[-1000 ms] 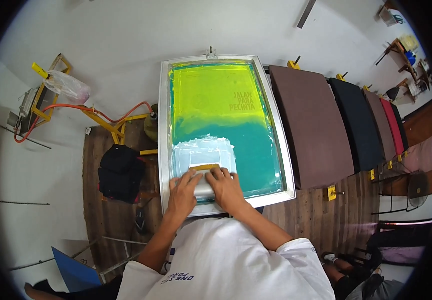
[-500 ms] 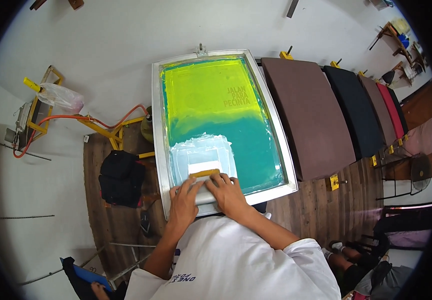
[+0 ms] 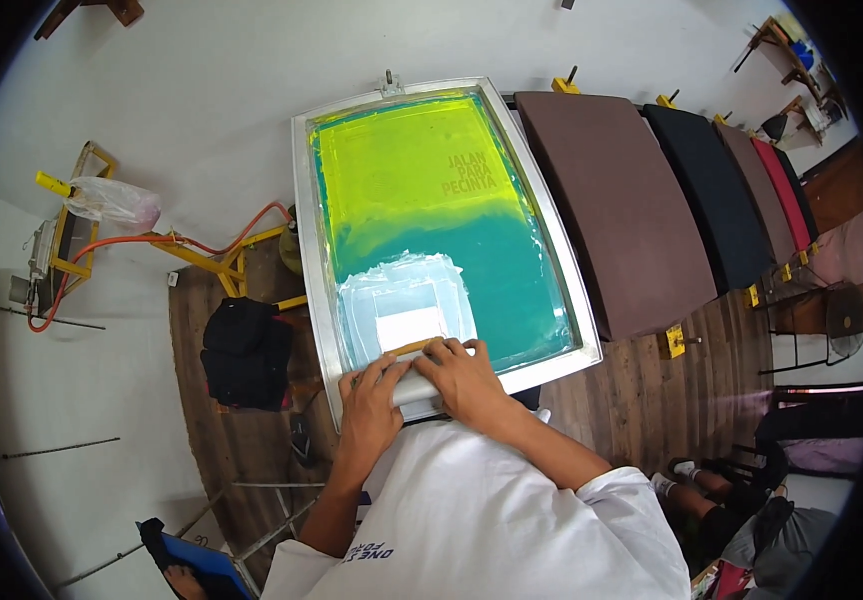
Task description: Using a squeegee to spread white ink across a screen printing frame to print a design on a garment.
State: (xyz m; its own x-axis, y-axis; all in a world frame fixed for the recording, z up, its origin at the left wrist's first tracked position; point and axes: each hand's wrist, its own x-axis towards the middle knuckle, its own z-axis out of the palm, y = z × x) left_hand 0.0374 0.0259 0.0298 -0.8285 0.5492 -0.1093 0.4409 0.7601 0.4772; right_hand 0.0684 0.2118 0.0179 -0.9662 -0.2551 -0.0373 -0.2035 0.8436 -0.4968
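Note:
In front of me lies a screen-printing frame [image 3: 316, 250] with a pale metal rim. Its mesh is yellow-green at the far half and teal nearer me. A whitish, squared patch of ink [image 3: 452, 290] covers the near left of the mesh, with a bright white rectangle [image 3: 410, 324] inside it. My left hand [image 3: 372, 408] and my right hand [image 3: 464, 385] grip a squeegee [image 3: 420, 387] side by side at the near edge of the mesh. The squeegee has a pale grey body and a mustard-yellow strip along its far side. My fingers partly hide it.
Padded boards [image 3: 612, 215] in brown, black and red run off to the right on yellow-bracketed supports. Left are a dark cloth pile [image 3: 244, 355], an orange hose [image 3: 112, 240] and a plastic bag [image 3: 117, 203]. Other people show at lower left and lower right.
Both hands have drawn the squeegee slightly toward me over the mesh, and the white rectangle beyond it shows longer. The whole view has shifted a little.

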